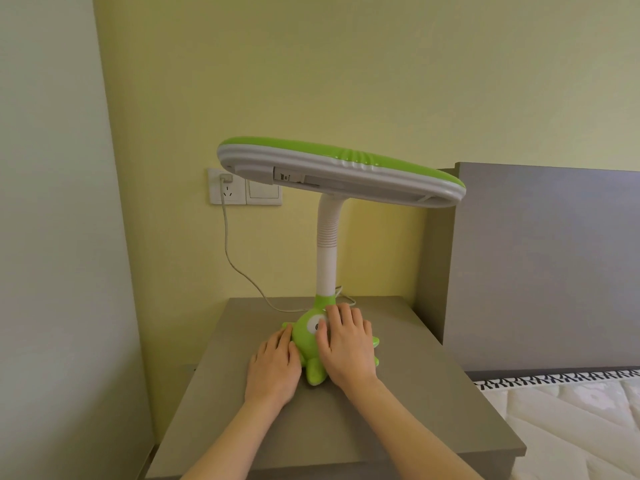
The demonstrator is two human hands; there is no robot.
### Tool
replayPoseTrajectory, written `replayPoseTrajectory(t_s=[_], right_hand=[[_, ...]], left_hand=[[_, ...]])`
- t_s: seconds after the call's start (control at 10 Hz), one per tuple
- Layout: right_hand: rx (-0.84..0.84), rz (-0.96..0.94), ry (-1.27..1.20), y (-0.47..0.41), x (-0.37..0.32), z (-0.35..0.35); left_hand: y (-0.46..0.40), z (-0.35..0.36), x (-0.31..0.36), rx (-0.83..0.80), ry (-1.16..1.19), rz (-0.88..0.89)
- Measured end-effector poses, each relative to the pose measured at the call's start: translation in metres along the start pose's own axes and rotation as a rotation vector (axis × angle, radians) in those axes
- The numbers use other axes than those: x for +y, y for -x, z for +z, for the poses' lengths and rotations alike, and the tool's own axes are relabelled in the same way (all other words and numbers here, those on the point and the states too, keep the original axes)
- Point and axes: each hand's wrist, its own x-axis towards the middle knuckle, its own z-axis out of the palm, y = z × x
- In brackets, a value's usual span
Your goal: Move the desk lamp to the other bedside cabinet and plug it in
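Both hands flat on lamp base [304,344]: left hand [273,368] beside it, right hand [348,346] on top, nearer; neither gripping; plug [225,177] seated up-left of base

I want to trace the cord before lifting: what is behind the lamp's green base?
Behind the green base, the white cord lies on the cabinet top and rises to the plug in the wall socket. Where it enters the base is hidden by the right hand.
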Motion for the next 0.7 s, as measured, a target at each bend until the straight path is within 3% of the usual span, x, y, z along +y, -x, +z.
replayPoseTrajectory(t_s=[0.4,0.5,0.7], right_hand=[[-0.116,-0.005,-0.022,-0.023,0.0,-0.02],[-0.246,0.032,-0.011,-0.031,-0.002,-0.031],[-0.27,0.062,-0.029,-0.038,-0.012,-0.067]], left_hand=[[-0.005,-0.019,0.014,-0.08,-0.007,-0.11],[-0.011,-0.033,0.03,-0.124,-0.014,-0.15],[-0.003,-0.071,0.059,-0.139,-0.04,-0.157]])
